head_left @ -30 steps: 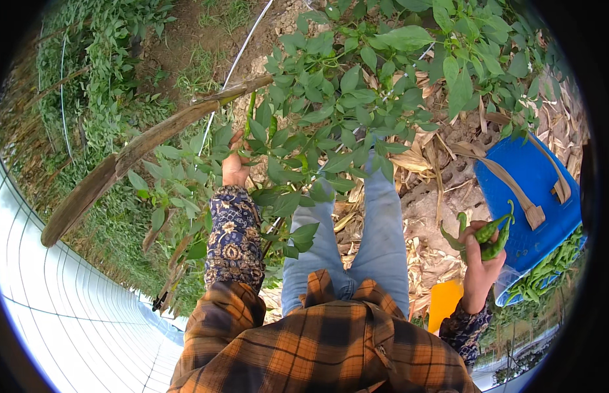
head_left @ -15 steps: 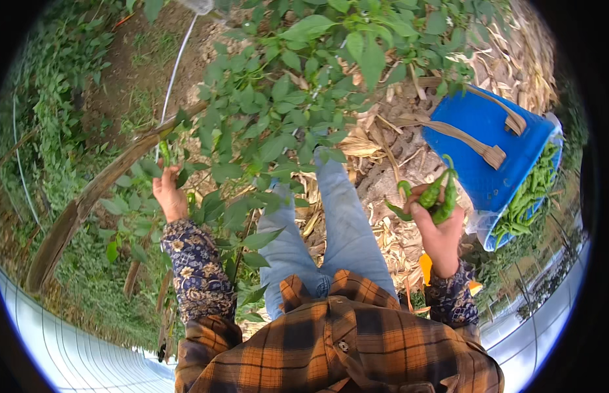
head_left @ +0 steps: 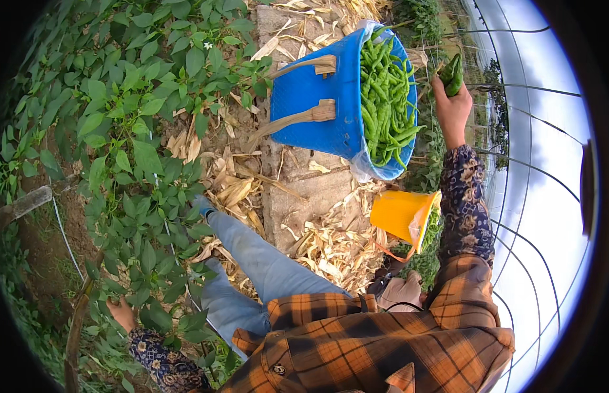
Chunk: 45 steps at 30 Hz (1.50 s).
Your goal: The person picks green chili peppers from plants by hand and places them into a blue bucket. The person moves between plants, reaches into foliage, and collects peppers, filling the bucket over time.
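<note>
The right hand [head_left: 452, 108], at one o'clock, has its grip clamped on a few green peppers [head_left: 452, 69] just beside the blue basket [head_left: 317, 85] of picked peppers. The left hand [head_left: 123, 313], at eight o'clock, sits among pepper plant leaves [head_left: 140, 164]; whether its grip is together cannot be told.

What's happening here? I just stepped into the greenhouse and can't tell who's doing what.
A person in a plaid shirt is among pepper plants. Their right hand holds a few green peppers beside the blue basket, which is already well filled with green peppers. Their left hand is down among the leaves of the plants. A smaller yellow bucket lies near the basket on ground strewn with dry husks.
</note>
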Each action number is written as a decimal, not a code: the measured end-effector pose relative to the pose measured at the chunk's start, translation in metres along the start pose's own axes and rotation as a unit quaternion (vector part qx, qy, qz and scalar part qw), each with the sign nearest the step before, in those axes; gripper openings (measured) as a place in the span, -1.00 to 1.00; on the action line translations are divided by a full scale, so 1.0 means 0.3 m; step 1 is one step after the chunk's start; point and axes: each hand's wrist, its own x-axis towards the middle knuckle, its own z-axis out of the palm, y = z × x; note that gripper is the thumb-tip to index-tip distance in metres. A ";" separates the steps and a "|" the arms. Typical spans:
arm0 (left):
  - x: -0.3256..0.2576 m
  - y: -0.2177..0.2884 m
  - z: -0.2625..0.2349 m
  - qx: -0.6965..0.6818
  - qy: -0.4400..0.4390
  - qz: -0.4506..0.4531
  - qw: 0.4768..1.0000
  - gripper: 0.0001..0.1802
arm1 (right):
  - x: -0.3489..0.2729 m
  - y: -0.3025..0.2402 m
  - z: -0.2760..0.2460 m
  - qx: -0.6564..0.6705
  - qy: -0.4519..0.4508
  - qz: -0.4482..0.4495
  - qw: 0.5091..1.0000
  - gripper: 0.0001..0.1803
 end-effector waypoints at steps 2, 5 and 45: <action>-0.044 0.014 -0.044 -0.067 0.000 -0.006 0.998 -0.27 | 0.052 0.210 0.122 -0.058 -0.121 0.033 0.990 -0.43; -0.050 0.029 -0.086 0.082 0.020 0.110 0.990 -0.29 | -0.145 0.370 0.228 -0.119 -0.125 -0.044 0.984 -0.35; -0.154 0.036 0.166 0.402 -0.165 0.226 0.872 -0.71 | -1.780 -1.473 0.418 0.437 -0.726 -0.069 0.527 -0.23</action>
